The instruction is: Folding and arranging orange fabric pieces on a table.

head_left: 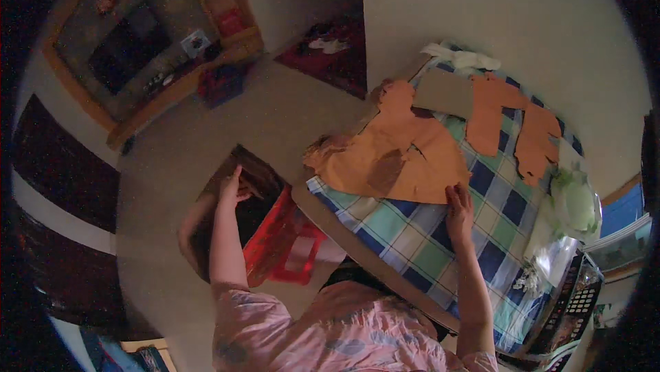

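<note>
A large orange-tan sheet (419, 166) with an uneven outline, like leather or stiff cloth, lies over the near-left part of a table with a blue, green and white checked cloth (426, 227). My right hand (459, 214) rests at the sheet's lower right edge, its fingers stretched out over the edge. Off the table to the left, my left hand (237, 186) is over an open dark-lined box (258, 214) with a red side, thumb and fingers apart. No object shows in the left hand. A darker patch (387, 169) lies on the sheet's middle.
Smaller orange pieces (486, 117) and a grey-beige rectangle (443, 95) lie at the table's far side. Clear plastic bags (576, 200) and a black basket (574, 303) stand at the right. A red stool-like object (302, 255) is beside the box. Shoes (328, 45) lie on a dark red mat.
</note>
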A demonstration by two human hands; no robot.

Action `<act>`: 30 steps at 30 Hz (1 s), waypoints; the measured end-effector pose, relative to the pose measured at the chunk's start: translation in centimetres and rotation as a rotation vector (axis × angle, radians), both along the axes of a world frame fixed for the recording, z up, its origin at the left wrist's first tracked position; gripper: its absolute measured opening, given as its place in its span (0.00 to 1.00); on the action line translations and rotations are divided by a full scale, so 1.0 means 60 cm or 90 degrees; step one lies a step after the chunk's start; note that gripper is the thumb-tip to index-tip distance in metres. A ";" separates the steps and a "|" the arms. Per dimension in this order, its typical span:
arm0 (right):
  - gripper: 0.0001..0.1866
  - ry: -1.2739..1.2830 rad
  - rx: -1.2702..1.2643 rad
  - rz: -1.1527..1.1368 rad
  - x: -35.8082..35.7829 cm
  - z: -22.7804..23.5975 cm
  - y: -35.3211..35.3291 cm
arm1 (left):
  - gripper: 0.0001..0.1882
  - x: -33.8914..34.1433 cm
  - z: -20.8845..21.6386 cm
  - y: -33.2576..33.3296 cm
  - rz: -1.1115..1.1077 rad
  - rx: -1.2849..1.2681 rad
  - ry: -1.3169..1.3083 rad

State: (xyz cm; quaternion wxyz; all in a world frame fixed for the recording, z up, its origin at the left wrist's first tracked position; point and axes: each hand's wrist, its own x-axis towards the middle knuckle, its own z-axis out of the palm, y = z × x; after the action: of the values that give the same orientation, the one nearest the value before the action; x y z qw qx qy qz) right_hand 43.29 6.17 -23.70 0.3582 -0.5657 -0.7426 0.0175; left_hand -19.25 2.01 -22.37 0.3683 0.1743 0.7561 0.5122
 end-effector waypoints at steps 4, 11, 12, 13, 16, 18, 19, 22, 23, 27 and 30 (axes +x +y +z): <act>0.26 0.043 -0.009 0.017 -0.017 0.016 -0.007 | 0.39 0.002 -0.010 0.002 -0.007 -0.054 -0.122; 0.21 0.003 0.023 0.011 0.001 -0.002 0.002 | 0.35 0.059 -0.017 0.010 -0.081 -0.033 -0.096; 0.23 0.002 0.004 0.017 -0.001 -0.005 0.001 | 0.35 0.062 -0.013 0.008 -0.077 -0.031 -0.096; 0.23 0.001 0.007 0.020 -0.003 -0.008 0.003 | 0.34 0.064 -0.010 0.011 -0.070 -0.010 -0.025; 0.20 0.020 0.038 0.033 -0.005 -0.007 0.008 | 0.31 0.077 0.010 0.034 -0.011 -0.019 0.074; 0.20 -0.003 0.027 0.016 -0.009 0.000 -0.002 | 0.30 0.076 0.018 0.041 0.041 -0.052 0.105; 0.20 -0.001 0.026 0.019 -0.013 0.005 -0.002 | 0.31 0.064 0.014 0.036 0.054 -0.048 0.139; 0.20 -0.017 0.037 0.026 -0.009 0.008 -0.001 | 0.34 0.067 0.005 0.029 0.007 -0.053 0.204; 0.21 -0.020 0.041 0.016 -0.007 0.003 0.001 | 0.36 0.073 0.004 0.028 -0.050 -0.063 0.236; 0.22 0.011 0.001 0.023 -0.011 0.009 0.001 | 0.38 0.074 -0.001 0.025 0.061 -0.043 0.211; 0.23 0.029 0.034 0.025 0.005 -0.006 0.006 | 0.40 0.082 0.009 0.035 0.040 -0.075 0.122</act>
State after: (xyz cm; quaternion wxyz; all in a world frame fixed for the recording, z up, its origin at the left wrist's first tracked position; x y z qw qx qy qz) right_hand 43.61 6.50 -24.07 0.3893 -0.5407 -0.7455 0.0175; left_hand -14.33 4.10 -21.83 0.2875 0.1765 0.8219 0.4589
